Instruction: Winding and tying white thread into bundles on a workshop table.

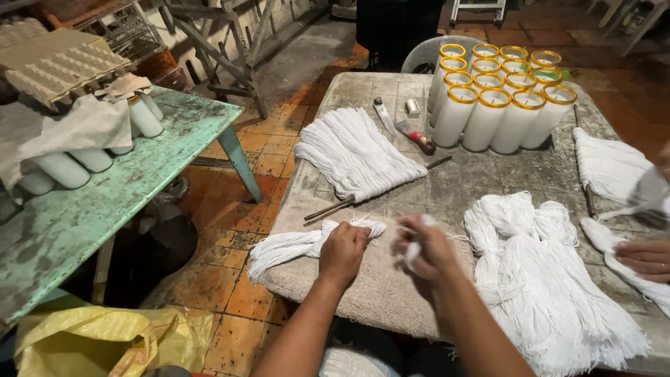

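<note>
While the left hand (343, 250) presses down with clenched fingers on a small bundle of white wick strings (293, 244), pinning it near the lower middle of the frame, the right hand (427, 249) is closed around a few loose strands just beside it; motion blur hides the exact grip. The bundle lies on a grey cloth pad (370, 286) at the near edge of the stone worktop (460, 181), seemingly so the strings stay put. To the right, a large heap of white strings (537, 279) sits within easy reach. Another fanned bundle (356, 153) rests above centre on thin rods. White candles in gold-rimmed glasses (495, 98) stand grouped at the upper right. Another person's hand (645, 257) touches strings at the right edge.
</note>
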